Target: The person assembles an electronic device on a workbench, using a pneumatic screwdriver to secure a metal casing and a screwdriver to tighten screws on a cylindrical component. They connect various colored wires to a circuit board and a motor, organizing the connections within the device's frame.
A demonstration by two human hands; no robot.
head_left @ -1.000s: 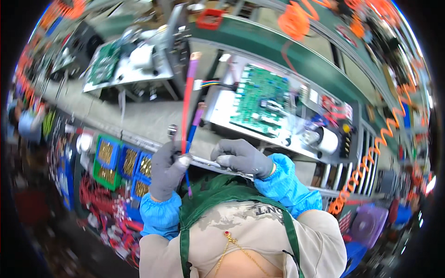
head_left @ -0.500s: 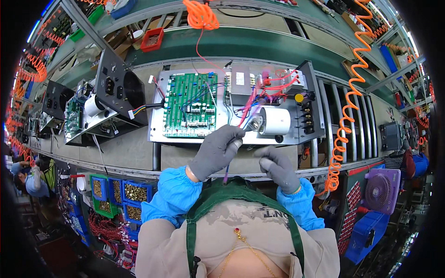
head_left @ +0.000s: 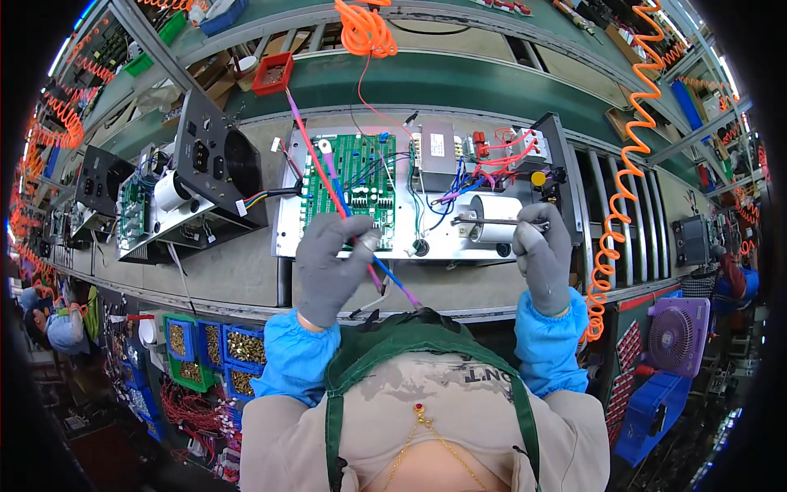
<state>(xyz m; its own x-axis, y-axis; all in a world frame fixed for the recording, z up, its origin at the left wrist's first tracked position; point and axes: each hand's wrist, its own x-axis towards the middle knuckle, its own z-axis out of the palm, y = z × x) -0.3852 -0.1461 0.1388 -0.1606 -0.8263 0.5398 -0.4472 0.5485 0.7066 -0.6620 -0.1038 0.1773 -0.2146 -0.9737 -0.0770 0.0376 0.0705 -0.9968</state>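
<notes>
My gloved left hand [head_left: 334, 266] is closed around red and blue cables [head_left: 338, 193] over the near edge of the green circuit board [head_left: 361, 168]. One blue cable end carries a ring lug; purple sleeves show on other ends. In my right hand [head_left: 544, 254] is a slim metal wrench [head_left: 504, 221], gripped near its right end. The wrench lies level across the white cylindrical capacitor [head_left: 500, 207], its left end near the capacitor's terminal side. Whether it touches is unclear. Board and capacitor sit on a metal chassis plate [head_left: 287, 221] with a transformer [head_left: 439, 148] behind.
Another dark-panelled unit [head_left: 215, 156] stands to the left. Rollers [head_left: 627, 213] lie to the right, where an orange coiled hose [head_left: 631, 156] hangs. A red bin [head_left: 273, 74] sits at the back. Blue bins of brass fasteners [head_left: 244, 346] are lower left.
My left hand has moved left, away from the capacitor, and red and blue cables now show in it. My right hand has risen toward the capacitor, and the wrench is now visible there.
</notes>
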